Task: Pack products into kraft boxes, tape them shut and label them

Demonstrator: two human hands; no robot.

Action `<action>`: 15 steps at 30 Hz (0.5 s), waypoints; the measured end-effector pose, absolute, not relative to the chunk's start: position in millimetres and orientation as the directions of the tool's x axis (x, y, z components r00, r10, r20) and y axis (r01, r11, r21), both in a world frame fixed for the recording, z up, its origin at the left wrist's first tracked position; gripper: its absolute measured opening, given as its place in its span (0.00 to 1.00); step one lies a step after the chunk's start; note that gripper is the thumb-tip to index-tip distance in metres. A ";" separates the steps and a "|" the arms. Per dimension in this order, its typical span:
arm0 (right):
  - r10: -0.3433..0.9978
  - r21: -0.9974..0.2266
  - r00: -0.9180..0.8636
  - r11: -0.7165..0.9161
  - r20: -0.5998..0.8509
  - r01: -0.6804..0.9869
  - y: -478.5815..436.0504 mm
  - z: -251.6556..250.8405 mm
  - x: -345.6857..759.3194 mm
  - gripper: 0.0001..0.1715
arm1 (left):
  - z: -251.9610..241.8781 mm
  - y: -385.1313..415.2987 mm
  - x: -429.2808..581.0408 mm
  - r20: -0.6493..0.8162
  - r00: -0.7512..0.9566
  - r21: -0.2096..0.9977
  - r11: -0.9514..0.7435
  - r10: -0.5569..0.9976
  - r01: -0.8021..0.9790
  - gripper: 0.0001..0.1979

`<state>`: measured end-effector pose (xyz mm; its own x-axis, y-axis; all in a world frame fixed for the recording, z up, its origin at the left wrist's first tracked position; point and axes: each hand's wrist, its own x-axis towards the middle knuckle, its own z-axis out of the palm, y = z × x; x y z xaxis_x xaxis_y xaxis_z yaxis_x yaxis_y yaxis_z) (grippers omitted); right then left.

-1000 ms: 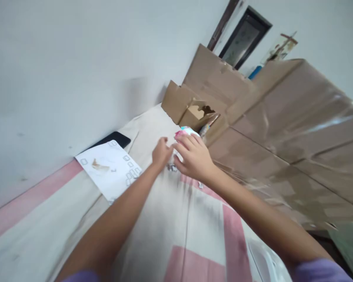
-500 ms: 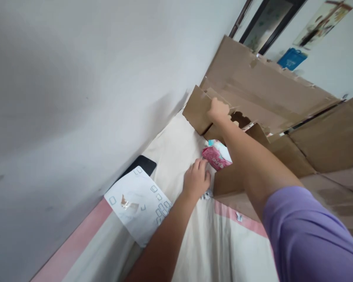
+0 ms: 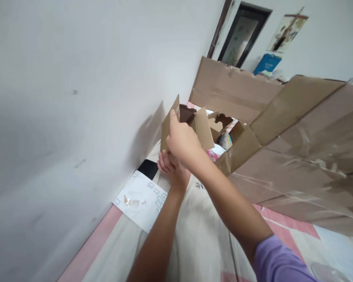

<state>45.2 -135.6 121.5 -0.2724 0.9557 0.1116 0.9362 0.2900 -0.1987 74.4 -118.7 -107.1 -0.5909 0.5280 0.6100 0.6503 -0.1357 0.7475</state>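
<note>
A small open cardboard box (image 3: 206, 129) is in front of me by the wall, its flaps standing up. My right hand (image 3: 182, 139) grips its near side, with the index finger stretched along the left flap. Just below, my left hand (image 3: 175, 168) has its fingers curled at the box's lower edge, partly hidden behind the right hand. Right of the box lies a pink and white packet (image 3: 214, 153), mostly covered. Another open cardboard box (image 3: 238, 137) stands behind it with a colourful item (image 3: 225, 140) inside.
Large taped cardboard panels (image 3: 306, 164) stand on the right, and another panel (image 3: 235, 86) runs across the back. A white wall (image 3: 76, 98) rises on the left. On the bedsheet (image 3: 200, 231) lie a white sheet with drawn shapes (image 3: 138, 199) and a black flat object (image 3: 148, 169).
My right hand has brought the small box left and nearer, away from the panels. My left hand has moved from the bedsheet up to the box. The view has shifted right.
</note>
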 end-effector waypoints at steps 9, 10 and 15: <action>0.841 -0.279 -0.351 0.484 0.412 0.830 -85.2 119.0 68.4 0.42 | -97.3 -127.1 78.4 0.640 -0.694 0.759 -0.132 0.329 0.638 0.44; 0.807 -0.275 -0.345 0.512 0.480 0.814 -62.8 118.0 68.4 0.41 | -98.3 -126.4 79.0 0.597 -0.726 0.793 -0.116 0.341 0.598 0.44; 0.924 -0.476 -0.076 0.263 0.376 0.839 73.4 113.5 76.9 0.32 | -103.4 -123.0 82.7 0.533 -0.755 0.842 -0.148 0.382 0.520 0.47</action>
<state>76.9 73.4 113.5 -0.0761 0.9236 0.3758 0.8390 0.2630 -0.4764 82.7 -123.0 -103.4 -0.7548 0.3822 0.5331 0.5197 -0.1476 0.8415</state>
